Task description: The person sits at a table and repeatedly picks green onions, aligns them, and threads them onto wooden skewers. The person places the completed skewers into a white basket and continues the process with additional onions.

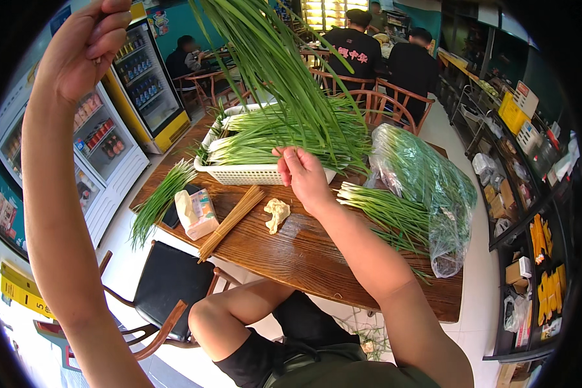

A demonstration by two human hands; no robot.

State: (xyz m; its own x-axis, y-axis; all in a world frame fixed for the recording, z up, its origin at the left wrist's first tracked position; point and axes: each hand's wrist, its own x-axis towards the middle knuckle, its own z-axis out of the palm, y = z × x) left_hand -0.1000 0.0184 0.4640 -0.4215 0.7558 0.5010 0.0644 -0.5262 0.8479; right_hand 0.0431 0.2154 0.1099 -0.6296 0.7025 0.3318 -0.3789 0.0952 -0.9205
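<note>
My left hand is raised at the upper left, its fingers curled and partly cut off by the picture's edge; what it holds is unclear. From the top edge hangs a bunch of green garlic chives; its upper end is out of view. Below the hanging leaves, my right hand pinches a thin strand in front of a white plastic basket. More chives fill the basket, pale ends leftward. Nearer me on the wooden table lie a bundle of bamboo skewers and a crumpled pale cloth or glove.
Chives overhang the table's left edge beside a tissue pack. At right lie loose chives and a clear plastic bag of greens. A black-seated chair stands front left. Several people sit beyond the table; shelves line the right.
</note>
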